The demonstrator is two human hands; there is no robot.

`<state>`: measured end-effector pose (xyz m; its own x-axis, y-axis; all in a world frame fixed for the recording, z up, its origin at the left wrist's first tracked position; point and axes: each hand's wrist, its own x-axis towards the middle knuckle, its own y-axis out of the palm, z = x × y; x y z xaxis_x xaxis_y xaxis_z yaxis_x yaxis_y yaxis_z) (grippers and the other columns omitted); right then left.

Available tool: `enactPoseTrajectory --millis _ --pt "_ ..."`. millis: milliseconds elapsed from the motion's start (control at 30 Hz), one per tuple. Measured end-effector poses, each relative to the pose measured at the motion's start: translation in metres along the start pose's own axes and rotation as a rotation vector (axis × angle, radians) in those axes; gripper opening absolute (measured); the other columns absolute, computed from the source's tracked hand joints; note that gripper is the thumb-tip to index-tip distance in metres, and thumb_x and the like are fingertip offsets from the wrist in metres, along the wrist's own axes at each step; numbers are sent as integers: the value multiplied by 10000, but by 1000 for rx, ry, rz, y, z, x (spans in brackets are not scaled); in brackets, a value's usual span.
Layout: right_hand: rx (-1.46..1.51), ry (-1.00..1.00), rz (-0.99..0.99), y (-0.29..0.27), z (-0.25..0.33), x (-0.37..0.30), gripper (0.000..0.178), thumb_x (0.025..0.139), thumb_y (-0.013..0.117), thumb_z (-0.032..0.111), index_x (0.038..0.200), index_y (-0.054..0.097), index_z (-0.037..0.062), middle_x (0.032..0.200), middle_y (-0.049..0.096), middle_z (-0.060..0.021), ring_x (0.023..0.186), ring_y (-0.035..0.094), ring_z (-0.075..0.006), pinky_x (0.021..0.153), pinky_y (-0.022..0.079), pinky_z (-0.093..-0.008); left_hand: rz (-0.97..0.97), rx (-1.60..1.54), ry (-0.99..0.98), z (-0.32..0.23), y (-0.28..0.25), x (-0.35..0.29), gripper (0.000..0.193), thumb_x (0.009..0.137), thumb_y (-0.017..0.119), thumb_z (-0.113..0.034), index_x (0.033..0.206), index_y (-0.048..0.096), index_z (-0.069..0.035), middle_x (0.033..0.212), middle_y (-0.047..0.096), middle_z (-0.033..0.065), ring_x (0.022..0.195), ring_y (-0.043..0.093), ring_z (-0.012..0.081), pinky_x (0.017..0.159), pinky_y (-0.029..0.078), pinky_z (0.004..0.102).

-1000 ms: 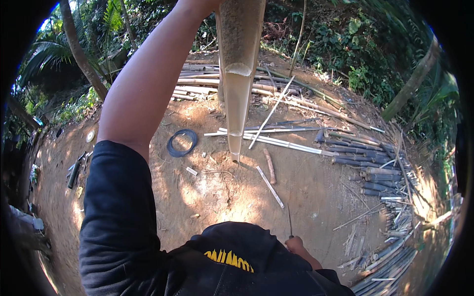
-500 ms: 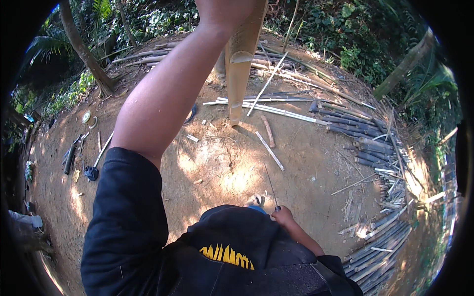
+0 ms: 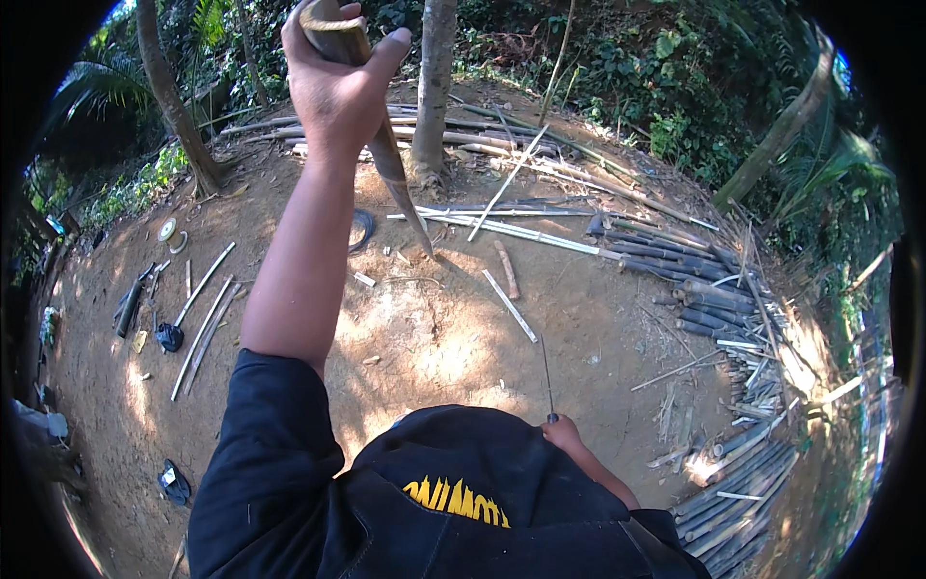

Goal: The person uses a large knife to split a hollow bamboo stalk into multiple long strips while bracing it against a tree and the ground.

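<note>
My left hand (image 3: 333,96) is raised at the top, its fingers wrapped round the upper end of a split bamboo pole (image 3: 394,169). The pole's curved cut end shows above my thumb. It leans a little, and its narrow-looking lower end meets the dirt near the middle of the yard. Low beside my right hip, my right hand (image 3: 564,436) grips the dark handle of a machete (image 3: 547,381). The thin blade points away from me, seen nearly edge-on and apart from the bamboo. The fingers of my right hand show only in part.
Bamboo poles (image 3: 666,253) lie stacked along the right side. Pale strips (image 3: 540,234) and a short stick (image 3: 506,270) lie ahead on the dirt. A tree trunk (image 3: 432,87) stands behind the pole. Leftward are more strips (image 3: 203,338), a dark bag (image 3: 169,336) and a sandal (image 3: 174,482).
My left hand has come lower and left in view, bringing the pole's top end into sight. The pole has turned from its hollow face and tilts left. The machete stays low at my right.
</note>
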<state>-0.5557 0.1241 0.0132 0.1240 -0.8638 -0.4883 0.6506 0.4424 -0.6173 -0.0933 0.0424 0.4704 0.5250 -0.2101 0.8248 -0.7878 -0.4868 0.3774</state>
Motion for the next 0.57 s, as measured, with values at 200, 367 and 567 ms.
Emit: enactPoseTrajectory --millis 200,367,567 --pt "-126 84 -83 -39 -37 -46 270 738 745 233 776 598 9 674 650 -154 600 656 -284 580 505 -442 157 -40 74 -16 -27 -41 596 732 758 -36 1277 522 20 1116 648 116 1000 650 195 919 536 353" --pt "-158 232 -95 -45 -120 -60 421 686 771 351 850 668 -23 861 705 -232 842 706 -349 757 526 -463 64 -24 140 -28 -5 -68 609 725 746 -30 1288 520 26 1121 653 122 1009 646 198 928 530 355" --pt "-229 296 -11 -35 -227 -64 632 690 784 447 1085 691 -37 1099 699 -276 1098 688 -343 934 522 -448 30 -30 152 -22 11 -54 578 724 750 -8 1260 535 14 1123 657 128 985 652 199 917 537 356"
